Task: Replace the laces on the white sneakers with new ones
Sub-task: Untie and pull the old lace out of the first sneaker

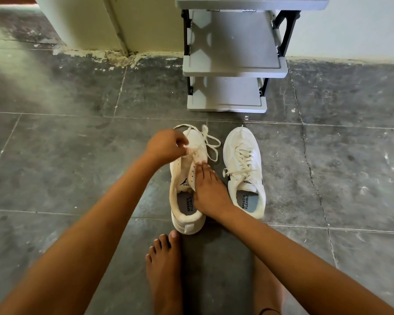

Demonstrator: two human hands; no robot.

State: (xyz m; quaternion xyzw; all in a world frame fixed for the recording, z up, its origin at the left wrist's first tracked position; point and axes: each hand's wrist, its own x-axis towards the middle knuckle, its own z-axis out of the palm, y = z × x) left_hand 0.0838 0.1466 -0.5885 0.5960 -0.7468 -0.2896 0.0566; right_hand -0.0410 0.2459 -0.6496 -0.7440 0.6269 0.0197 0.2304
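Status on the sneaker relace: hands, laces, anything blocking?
Left hand pinches the lace at the sneaker toe end; right hand presses its eyelet flap. Lace mostly out, loose. Second sneaker laced, alongside. Nothing blocking.

Hands (166,145) on one sneaker (179,176) and its lace (212,142)

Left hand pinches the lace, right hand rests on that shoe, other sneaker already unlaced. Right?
No. The head view shows the other sneaker still laced. The rest holds: left hand pinches the lace, right hand rests on that shoe.
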